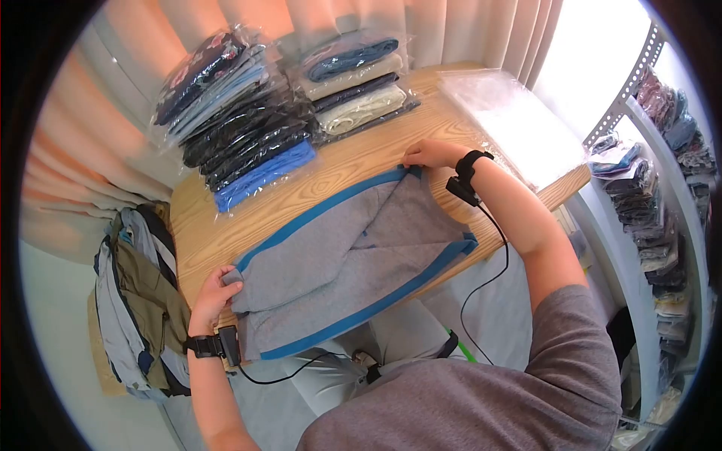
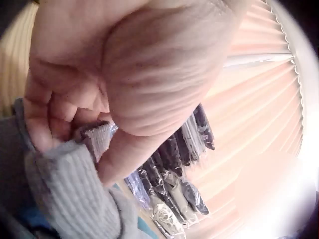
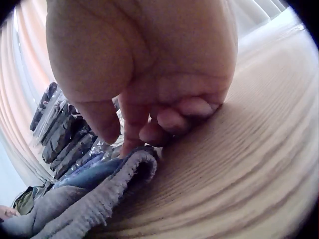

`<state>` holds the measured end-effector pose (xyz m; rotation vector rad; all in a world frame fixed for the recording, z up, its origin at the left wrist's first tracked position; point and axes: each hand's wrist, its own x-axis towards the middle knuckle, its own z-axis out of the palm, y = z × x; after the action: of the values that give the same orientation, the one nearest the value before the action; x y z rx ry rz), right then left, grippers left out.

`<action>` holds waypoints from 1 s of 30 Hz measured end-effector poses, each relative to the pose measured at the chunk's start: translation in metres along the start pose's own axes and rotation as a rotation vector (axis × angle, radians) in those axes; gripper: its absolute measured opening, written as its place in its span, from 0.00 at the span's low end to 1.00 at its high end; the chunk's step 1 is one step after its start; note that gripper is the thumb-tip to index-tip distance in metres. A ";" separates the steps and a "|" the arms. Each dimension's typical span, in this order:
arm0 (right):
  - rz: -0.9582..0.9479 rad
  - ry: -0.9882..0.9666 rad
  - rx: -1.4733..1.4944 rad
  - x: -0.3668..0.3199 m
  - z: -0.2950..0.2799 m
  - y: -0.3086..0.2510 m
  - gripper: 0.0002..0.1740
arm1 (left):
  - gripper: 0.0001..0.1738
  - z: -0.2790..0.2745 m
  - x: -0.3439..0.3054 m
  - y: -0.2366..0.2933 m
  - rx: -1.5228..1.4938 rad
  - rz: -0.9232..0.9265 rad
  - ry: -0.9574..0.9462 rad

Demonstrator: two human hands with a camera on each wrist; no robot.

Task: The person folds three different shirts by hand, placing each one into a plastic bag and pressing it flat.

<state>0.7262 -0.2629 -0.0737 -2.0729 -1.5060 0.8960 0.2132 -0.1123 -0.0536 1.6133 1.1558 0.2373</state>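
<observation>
A grey garment with blue edging lies folded lengthwise across the table's front part. At its left end the left hand pinches a grey cuff; in the left wrist view, thumb and fingers of that hand hold the ribbed cuff. The right hand is at the garment's far right corner, fingertips on the blue edge. Seen from the right wrist, thumb and forefinger of the hand meet the garment's edge, while the other fingers curl against the tabletop.
Bagged folded clothes stand in two stacks, one at the back left, another beside it. Clear plastic bags lie at the right of the wooden table. Clothes hang at the left; shelves with packed garments stand right.
</observation>
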 end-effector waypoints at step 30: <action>-0.035 -0.139 0.253 0.014 0.000 0.016 0.17 | 0.16 0.025 -0.026 0.001 -0.367 0.187 0.103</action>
<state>0.7405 -0.2545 -0.0881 -1.8309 -1.4091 1.1727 0.2168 -0.1483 -0.0522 1.3924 0.9703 0.6239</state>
